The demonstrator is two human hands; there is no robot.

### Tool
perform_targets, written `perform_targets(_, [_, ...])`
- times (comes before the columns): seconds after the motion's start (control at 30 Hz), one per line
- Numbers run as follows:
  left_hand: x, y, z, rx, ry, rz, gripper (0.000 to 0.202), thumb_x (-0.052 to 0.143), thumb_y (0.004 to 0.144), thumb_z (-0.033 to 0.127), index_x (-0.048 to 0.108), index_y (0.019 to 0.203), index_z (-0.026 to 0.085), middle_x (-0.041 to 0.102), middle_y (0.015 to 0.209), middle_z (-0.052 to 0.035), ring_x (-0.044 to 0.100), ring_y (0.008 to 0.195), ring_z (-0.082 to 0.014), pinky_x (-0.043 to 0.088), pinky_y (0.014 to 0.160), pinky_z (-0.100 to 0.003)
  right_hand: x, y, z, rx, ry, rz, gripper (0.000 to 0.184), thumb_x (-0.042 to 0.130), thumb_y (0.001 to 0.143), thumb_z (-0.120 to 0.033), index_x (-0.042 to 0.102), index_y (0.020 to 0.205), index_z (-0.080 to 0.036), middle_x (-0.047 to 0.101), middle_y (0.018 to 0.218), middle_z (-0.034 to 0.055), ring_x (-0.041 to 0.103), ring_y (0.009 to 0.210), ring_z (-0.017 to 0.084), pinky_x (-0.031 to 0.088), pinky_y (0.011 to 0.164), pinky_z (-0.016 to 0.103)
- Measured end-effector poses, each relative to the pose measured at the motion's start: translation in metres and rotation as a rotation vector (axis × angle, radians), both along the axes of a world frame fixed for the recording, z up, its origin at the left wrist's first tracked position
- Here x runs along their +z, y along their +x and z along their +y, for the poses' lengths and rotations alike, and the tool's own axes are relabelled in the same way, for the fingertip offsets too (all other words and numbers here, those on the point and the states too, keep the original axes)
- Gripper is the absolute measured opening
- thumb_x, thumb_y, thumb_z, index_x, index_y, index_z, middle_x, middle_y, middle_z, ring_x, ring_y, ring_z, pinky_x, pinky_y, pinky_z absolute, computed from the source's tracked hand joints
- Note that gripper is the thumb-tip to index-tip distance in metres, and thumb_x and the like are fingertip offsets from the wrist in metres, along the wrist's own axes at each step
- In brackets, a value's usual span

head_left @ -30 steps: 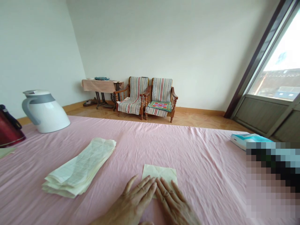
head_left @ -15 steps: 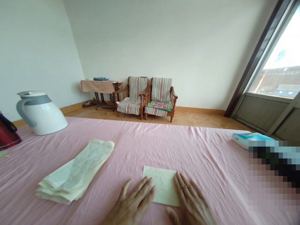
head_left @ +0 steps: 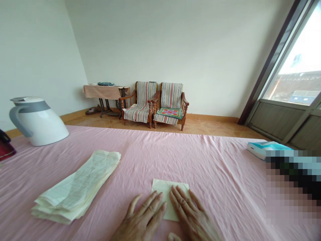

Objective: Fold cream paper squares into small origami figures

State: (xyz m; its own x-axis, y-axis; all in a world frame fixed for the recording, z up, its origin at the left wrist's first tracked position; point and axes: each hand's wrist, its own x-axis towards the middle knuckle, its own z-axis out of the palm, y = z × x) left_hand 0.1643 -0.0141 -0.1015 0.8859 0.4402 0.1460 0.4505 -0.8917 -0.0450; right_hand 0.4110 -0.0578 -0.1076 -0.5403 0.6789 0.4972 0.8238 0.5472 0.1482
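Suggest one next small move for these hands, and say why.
Perhaps slide the right hand, pressing lightly, toward the right edge of the pale paper: that hand lies across this side, while the left hand, touching the left side, could hold the paper steady.

The left hand [head_left: 142, 216] and the right hand [head_left: 194, 212] lie flat, side by side, with the palms down. They are near each other, but apart. In the left hand, two middle fingers [head_left: 147, 203] stay close together; the outermost finger [head_left: 132, 206] stretches away to the left, slightly bent, and the innermost finger [head_left: 160, 213] points forward and to the right. The right hand has its four fingers extended and a little fanned, directed forward and to the left. Its thumb [head_left: 173, 237] shows partly at the lower edge.
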Motion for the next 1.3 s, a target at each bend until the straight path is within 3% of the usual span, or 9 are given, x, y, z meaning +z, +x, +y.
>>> perform_targets(0.17, [-0.002, -0.001, 0.002, 0.030, -0.111, -0.006, 0.063, 0.041, 0.099, 0.027, 0.006, 0.151, 0.030, 0.024, 0.153, -0.0069, 0.029, 0.138, -0.0295, 0.028, 0.110, -0.050, -0.004, 0.006, 0.000, -0.087, -0.017, 0.006, 0.092, 0.043, 0.091, -0.058, -0.006, 0.149, -0.007, 0.040, 0.142, 0.0173, 0.047, 0.126, 0.031, 0.044, 0.094, 0.046])
perform_targets(0.37, [0.005, -0.001, -0.001, 0.036, -0.210, 0.005, 0.064, 0.037, 0.100, 0.029, -0.003, 0.149, 0.031, 0.019, 0.154, -0.0080, 0.025, 0.139, -0.0323, 0.027, 0.106, -0.059, 0.001, 0.011, 0.002, -0.253, 0.030, 0.064, 0.088, 0.043, 0.092, -0.052, -0.008, 0.149, -0.008, 0.045, 0.137, 0.0218, 0.051, 0.121, 0.035, 0.045, 0.090, 0.056])
perform_targets(0.43, [0.007, 0.000, -0.002, 0.043, -0.220, -0.010, 0.065, 0.041, 0.099, 0.033, 0.001, 0.150, 0.031, 0.021, 0.154, -0.0075, 0.026, 0.139, -0.0322, 0.026, 0.107, -0.058, 0.001, 0.013, 0.000, -0.262, 0.061, 0.074, 0.088, 0.045, 0.091, -0.052, -0.001, 0.150, -0.006, 0.043, 0.139, 0.0237, 0.049, 0.123, 0.038, 0.043, 0.091, 0.058])
perform_targets(0.5, [0.008, 0.001, -0.002, 0.043, -0.228, -0.025, 0.065, 0.043, 0.098, 0.039, 0.005, 0.150, 0.031, 0.022, 0.153, -0.0079, 0.027, 0.139, -0.0327, 0.026, 0.108, -0.058, 0.002, 0.012, -0.004, -0.162, 0.073, 0.042, 0.084, 0.045, 0.091, -0.052, 0.010, 0.150, -0.004, 0.042, 0.140, 0.0221, 0.046, 0.126, 0.037, 0.039, 0.098, 0.058])
perform_targets(0.67, [0.018, 0.006, -0.005, 0.066, -0.273, -0.011, 0.067, 0.047, 0.096, 0.042, 0.009, 0.150, 0.031, 0.023, 0.153, -0.0094, 0.028, 0.138, -0.0342, 0.028, 0.107, -0.059, 0.005, 0.004, -0.011, 0.161, 0.161, -0.082, 0.042, 0.045, 0.096, -0.029, 0.047, 0.136, -0.015, 0.056, 0.131, 0.0049, 0.052, 0.122, 0.020, 0.036, 0.108, 0.038])
perform_targets(0.8, [0.040, 0.009, -0.014, 0.108, -0.292, 0.019, 0.059, 0.042, 0.099, 0.038, 0.013, 0.150, 0.029, 0.024, 0.152, -0.0088, 0.029, 0.138, -0.0321, 0.028, 0.107, -0.059, 0.006, 0.006, -0.014, 0.167, 0.217, -0.085, 0.030, 0.048, 0.096, -0.024, 0.059, 0.123, -0.016, 0.062, 0.124, 0.0036, 0.059, 0.115, 0.019, 0.044, 0.101, 0.032])
perform_targets(0.9, [0.049, 0.007, -0.019, 0.102, -0.279, -0.002, 0.064, 0.045, 0.097, 0.047, 0.016, 0.149, 0.026, 0.026, 0.152, -0.0097, 0.029, 0.138, -0.0305, 0.027, 0.109, -0.055, 0.002, 0.013, -0.018, 0.128, 0.216, -0.071, 0.030, 0.052, 0.094, -0.032, 0.062, 0.118, -0.017, 0.066, 0.117, 0.0053, 0.063, 0.108, 0.020, 0.051, 0.093, 0.031])
perform_targets(1.13, [0.025, -0.003, -0.010, 0.247, -0.177, -0.070, 0.070, 0.043, 0.095, 0.054, 0.018, 0.150, 0.019, 0.025, 0.152, -0.0152, 0.028, 0.138, -0.0353, 0.031, 0.107, -0.057, 0.015, 0.011, -0.023, -0.157, 0.135, 0.110, 0.027, 0.058, 0.086, -0.038, 0.068, 0.102, -0.018, 0.073, 0.099, 0.0086, 0.071, 0.084, 0.024, 0.056, 0.076, 0.036])
perform_targets(1.3, [0.015, -0.004, -0.003, 0.314, -0.156, -0.278, 0.073, 0.054, 0.092, 0.033, 0.012, 0.151, 0.025, 0.035, 0.150, -0.0096, 0.036, 0.134, -0.0293, 0.036, 0.106, -0.049, 0.022, 0.008, -0.014, -0.234, 0.027, 0.340, 0.044, 0.056, 0.085, -0.036, 0.054, 0.124, -0.017, 0.063, 0.120, 0.0129, 0.062, 0.106, 0.028, 0.052, 0.085, 0.041])
